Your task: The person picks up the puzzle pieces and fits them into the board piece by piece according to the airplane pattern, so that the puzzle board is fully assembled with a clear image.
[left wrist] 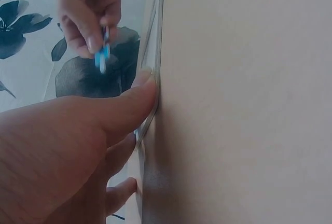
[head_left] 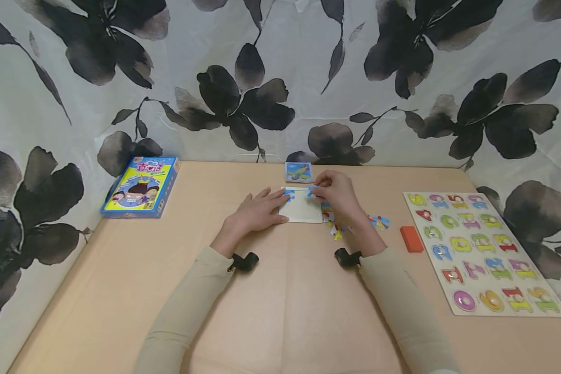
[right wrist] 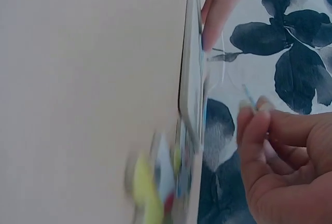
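Observation:
A small white puzzle tray (head_left: 302,209) lies at the far middle of the table. My left hand (head_left: 262,210) rests at its left side, fingers extended; the thumb touches the near edge and the fingertips are by a blue jigsaw piece (head_left: 290,194) in the tray's upper left. Above the tray's upper right, my right hand (head_left: 337,195) pinches another blue jigsaw piece (head_left: 311,191) between thumb and fingertips. That piece is seen nearly edge-on in the right wrist view. Loose colourful jigsaw pieces (head_left: 379,222) lie right of the tray, partly hidden by the right wrist.
Behind the tray is a picture card (head_left: 298,172) showing an aeroplane. A blue and yellow box (head_left: 141,188) stands at left. An orange-red block (head_left: 411,239) sits beside a large board of colourful shapes (head_left: 486,254) at right. Floral cloth (head_left: 308,104) hangs behind the table.

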Tool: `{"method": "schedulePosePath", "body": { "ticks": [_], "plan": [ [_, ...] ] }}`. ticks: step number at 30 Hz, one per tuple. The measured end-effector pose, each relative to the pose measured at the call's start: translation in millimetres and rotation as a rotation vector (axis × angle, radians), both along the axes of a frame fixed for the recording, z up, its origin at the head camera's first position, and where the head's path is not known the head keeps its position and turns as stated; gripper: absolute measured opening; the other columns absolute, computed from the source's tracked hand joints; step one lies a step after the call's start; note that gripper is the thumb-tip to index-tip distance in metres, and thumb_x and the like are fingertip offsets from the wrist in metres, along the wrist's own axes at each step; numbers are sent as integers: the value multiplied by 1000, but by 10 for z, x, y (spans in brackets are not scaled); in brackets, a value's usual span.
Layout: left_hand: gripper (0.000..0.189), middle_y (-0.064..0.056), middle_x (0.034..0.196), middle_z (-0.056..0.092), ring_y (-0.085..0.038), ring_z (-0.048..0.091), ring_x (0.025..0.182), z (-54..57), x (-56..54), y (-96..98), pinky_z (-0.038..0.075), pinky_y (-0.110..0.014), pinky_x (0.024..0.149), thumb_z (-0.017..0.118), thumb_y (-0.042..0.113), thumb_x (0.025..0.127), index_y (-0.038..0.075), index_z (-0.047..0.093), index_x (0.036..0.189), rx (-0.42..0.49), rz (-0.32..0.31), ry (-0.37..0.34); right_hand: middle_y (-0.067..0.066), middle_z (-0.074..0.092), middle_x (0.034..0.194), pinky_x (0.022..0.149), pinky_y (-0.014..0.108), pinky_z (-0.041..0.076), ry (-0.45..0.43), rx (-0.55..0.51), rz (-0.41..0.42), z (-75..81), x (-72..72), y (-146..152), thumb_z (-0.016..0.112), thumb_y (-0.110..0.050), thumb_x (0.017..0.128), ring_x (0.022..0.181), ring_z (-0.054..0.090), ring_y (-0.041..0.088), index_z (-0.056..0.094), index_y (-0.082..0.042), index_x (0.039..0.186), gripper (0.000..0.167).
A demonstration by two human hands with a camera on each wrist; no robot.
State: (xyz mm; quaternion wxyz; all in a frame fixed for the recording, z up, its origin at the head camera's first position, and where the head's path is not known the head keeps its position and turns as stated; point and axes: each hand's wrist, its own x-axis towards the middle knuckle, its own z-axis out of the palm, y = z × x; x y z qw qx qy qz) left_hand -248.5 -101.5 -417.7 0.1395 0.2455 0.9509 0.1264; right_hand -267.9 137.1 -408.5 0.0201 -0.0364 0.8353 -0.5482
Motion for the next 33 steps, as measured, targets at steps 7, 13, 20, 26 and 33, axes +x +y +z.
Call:
{"method": "schedulePosePath", "body": {
  "ticks": [7,13,20,26,33],
  "plan": [
    [69,8,167,19,-32,12,156,-3,2,-5,12,-68,120,52,55,98,29,29,158,8,1,1,14,69,104,78,33,60,-67,85,-9,-64,-106,-167,69,-7,91,82,67,23,73,-2,103,14],
    [69,8,167,19,-32,13,156,5,12,-11,13,-68,120,52,55,98,30,29,157,4,4,5,15,69,100,72,31,58,-72,105,-52,-107,-163,-297,69,-8,91,78,65,24,73,1,102,14],
    [69,8,167,19,-32,13,156,0,14,1,13,-68,119,50,56,98,30,29,158,-3,-4,19,13,68,95,60,18,50,-69,160,-86,-161,-226,-407,69,-5,90,71,61,15,72,0,97,9],
    [69,8,167,20,-32,14,156,13,19,-5,13,-68,120,51,56,98,29,29,157,3,3,23,13,66,89,58,19,48,-62,227,-77,-143,-255,-419,69,-3,89,68,59,15,71,1,95,8],
    [69,8,167,20,-32,13,156,21,24,-20,13,-68,120,51,56,98,29,29,157,7,-7,13,12,64,92,64,25,45,-108,265,-61,-119,-236,-410,68,-5,90,78,56,20,71,-1,97,9]
  ]
}}
